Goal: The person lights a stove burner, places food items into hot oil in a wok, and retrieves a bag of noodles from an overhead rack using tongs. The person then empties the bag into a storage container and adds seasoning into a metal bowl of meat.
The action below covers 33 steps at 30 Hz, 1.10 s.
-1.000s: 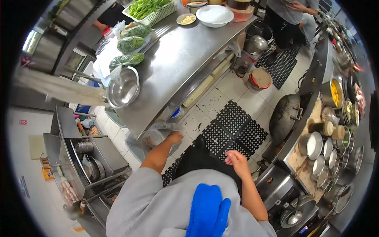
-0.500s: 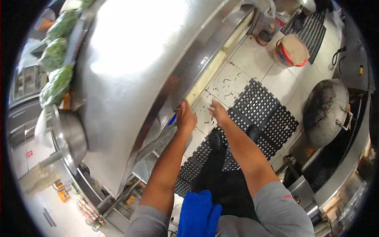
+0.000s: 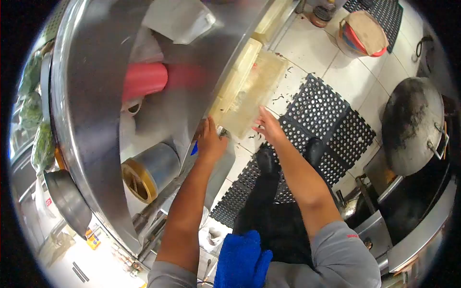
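Shifted since the earlier frame, a pale bin or lid (image 3: 263, 91) juts from under the table (image 3: 91, 96) over the floor (image 3: 303, 36). Left hand (image 3: 212, 143), fingers extended, is at its near end; right hand (image 3: 270, 127), half curled, by its corner; neither grip is clear. Level two-handed support looks wise

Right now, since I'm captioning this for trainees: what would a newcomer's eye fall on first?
Probably the bright blue cloth at the wearer's front, bottom middle. Next, perhaps, the large blackened pan at the right. Then the left hand and right hand, both by a pale plastic piece near the edge of the steel counter.
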Each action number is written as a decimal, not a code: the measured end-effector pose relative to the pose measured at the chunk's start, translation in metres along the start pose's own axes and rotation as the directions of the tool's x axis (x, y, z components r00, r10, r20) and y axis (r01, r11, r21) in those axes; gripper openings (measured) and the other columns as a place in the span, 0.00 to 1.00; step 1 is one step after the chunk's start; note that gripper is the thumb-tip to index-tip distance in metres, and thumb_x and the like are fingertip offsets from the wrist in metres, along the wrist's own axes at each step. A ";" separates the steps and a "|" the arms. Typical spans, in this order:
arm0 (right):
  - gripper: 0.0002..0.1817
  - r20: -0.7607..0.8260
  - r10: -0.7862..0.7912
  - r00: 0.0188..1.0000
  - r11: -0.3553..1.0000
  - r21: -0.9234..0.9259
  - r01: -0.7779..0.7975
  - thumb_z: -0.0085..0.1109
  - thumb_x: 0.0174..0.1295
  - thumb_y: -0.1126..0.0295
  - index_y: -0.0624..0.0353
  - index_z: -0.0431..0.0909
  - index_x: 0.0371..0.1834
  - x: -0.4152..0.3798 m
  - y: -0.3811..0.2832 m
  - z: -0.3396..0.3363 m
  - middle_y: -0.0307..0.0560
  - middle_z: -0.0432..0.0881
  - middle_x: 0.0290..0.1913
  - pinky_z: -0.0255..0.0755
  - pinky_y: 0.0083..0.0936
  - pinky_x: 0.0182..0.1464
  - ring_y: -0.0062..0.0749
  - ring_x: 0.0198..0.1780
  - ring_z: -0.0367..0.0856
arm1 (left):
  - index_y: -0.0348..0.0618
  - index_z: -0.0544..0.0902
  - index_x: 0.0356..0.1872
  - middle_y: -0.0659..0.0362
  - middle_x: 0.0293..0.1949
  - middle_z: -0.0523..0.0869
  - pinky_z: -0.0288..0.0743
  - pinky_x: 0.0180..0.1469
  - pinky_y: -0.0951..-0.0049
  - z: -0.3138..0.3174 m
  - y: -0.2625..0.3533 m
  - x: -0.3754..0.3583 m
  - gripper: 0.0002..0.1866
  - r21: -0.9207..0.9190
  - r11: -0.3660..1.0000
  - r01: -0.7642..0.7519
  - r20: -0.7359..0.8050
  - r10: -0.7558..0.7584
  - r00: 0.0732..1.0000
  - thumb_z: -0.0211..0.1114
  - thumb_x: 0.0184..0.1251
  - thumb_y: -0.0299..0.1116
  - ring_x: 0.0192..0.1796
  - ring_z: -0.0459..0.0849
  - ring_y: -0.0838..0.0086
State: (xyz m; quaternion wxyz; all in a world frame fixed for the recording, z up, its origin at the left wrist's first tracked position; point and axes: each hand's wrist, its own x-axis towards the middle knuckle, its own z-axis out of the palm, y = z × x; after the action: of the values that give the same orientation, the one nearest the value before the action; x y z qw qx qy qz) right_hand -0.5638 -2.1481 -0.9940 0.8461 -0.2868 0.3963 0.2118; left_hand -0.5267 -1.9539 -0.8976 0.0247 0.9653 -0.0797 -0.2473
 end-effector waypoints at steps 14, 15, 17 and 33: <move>0.24 -0.184 -0.084 0.979 0.992 -0.113 0.063 0.49 0.63 0.50 0.55 0.66 0.54 -0.084 0.005 -0.080 0.38 0.73 0.44 0.67 0.25 0.44 0.24 0.42 0.72 | 0.30 0.47 0.67 0.44 0.69 0.48 0.53 0.67 0.61 -0.005 0.005 0.002 0.47 0.032 0.999 0.017 0.084 -0.020 0.996 0.62 0.49 0.41 0.70 0.52 0.54; 0.21 -0.217 -0.097 0.971 0.990 -0.119 0.073 0.50 0.62 0.51 0.56 0.69 0.49 -0.097 0.003 -0.082 0.37 0.73 0.39 0.68 0.21 0.39 0.22 0.35 0.72 | 0.32 0.48 0.67 0.44 0.70 0.46 0.54 0.67 0.61 0.003 0.002 0.005 0.47 0.011 0.999 0.037 0.072 -0.038 0.997 0.63 0.50 0.41 0.70 0.52 0.53; 0.19 -0.179 0.038 0.983 0.993 -0.105 -0.058 0.51 0.61 0.52 0.55 0.70 0.46 -0.123 0.018 -0.111 0.38 0.76 0.37 0.68 0.22 0.37 0.21 0.36 0.73 | 0.33 0.48 0.68 0.45 0.70 0.45 0.55 0.66 0.62 0.015 -0.001 -0.001 0.47 -0.027 0.998 0.059 0.047 -0.058 0.997 0.63 0.50 0.41 0.70 0.53 0.53; 0.16 -0.066 0.109 0.992 0.694 -0.709 -0.123 0.49 0.62 0.59 0.57 0.72 0.46 -0.352 -0.103 -0.031 0.44 0.80 0.40 0.72 0.26 0.38 0.29 0.36 0.78 | 0.43 0.79 0.43 0.48 0.44 0.81 0.70 0.51 0.61 -0.154 -0.117 -0.474 0.21 -0.364 0.925 0.111 0.342 0.021 0.940 0.54 0.59 0.49 0.48 0.78 0.54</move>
State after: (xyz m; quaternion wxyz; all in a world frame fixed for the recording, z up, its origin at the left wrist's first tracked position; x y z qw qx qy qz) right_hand -0.7307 -2.2914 -0.6988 0.6510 -0.5674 0.3090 0.3984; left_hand -0.8458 -1.7584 -0.5488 0.1904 0.8868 -0.0110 -0.4210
